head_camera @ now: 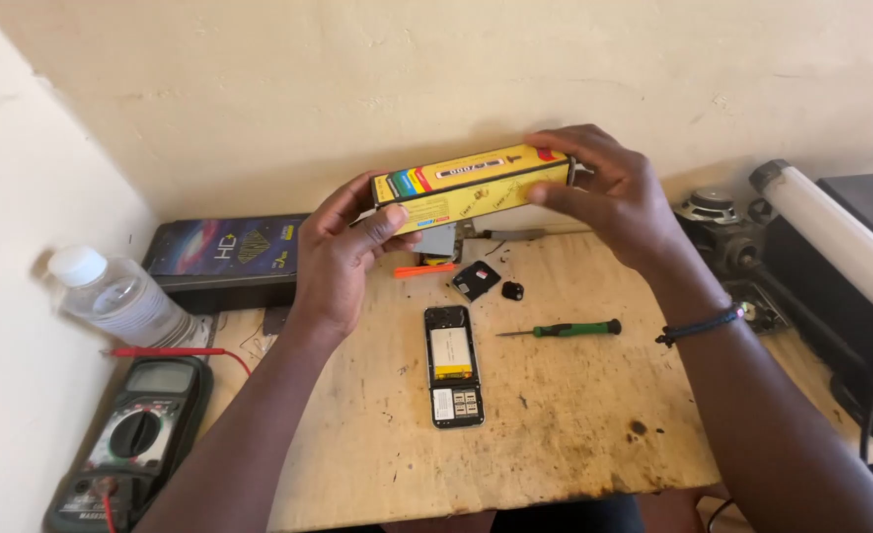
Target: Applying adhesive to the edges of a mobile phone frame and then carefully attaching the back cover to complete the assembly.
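I hold the long yellow cardboard box (471, 186) above the wooden surface (555, 415), left hand (342, 252) clasping its nine o'clock end, right hand (604, 192) pinching the three o'clock flap; opening it looks next, needing a steady left grip.

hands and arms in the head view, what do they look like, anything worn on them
Both arms are bare to the frame edge, with no sleeves or gloves. The left hand has no ring, watch or band that shows. The right hand has bare fingers too; its wrist carries a thin dark braided cord bracelet with a small pale bead on its outer side. No cables or markings are visible on either arm.
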